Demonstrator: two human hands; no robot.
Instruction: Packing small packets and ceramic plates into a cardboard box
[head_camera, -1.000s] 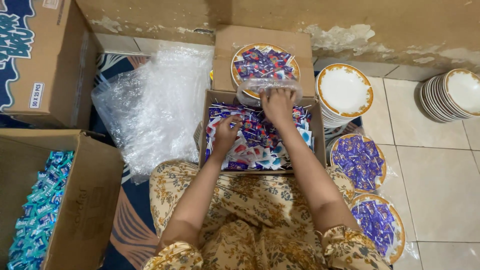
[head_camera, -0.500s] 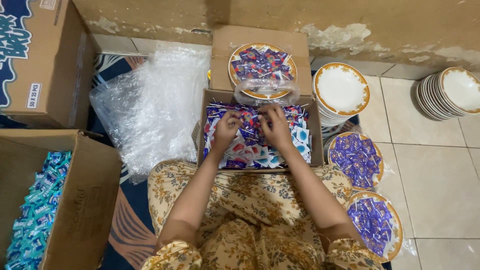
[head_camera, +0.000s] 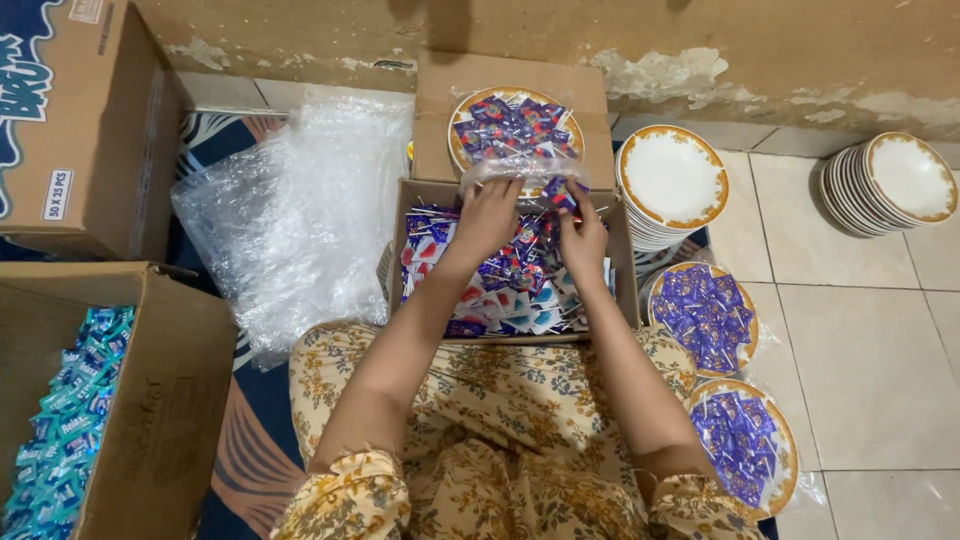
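Observation:
A gold-rimmed plate (head_camera: 515, 130) heaped with purple and red candy packets sits on the far flap of an open cardboard box (head_camera: 626, 285). Clear plastic wrap (head_camera: 522, 172) covers the plate. The box holds many stick candies in red, blue and white wrappers (head_camera: 505, 290). My left hand (head_camera: 490, 215) reaches over the box and pinches the wrap's near edge. Close beside it, my right hand (head_camera: 583, 238) is at the same edge, its fingertips closed on a purple candy packet (head_camera: 556, 190).
A stack of white gold-rimmed plates (head_camera: 672, 180) stands right of the box, with another stack (head_camera: 905, 180) further right. Two wrapped, filled plates (head_camera: 705, 318) (head_camera: 745, 445) lie near my right knee. A pile of clear plastic bags (head_camera: 300, 220) lies left. A box of blue packets (head_camera: 60, 440) is lower left.
Both hands were down among the candies in the box half a second ago. They have moved away from me, up to the near edge of the wrapped plate.

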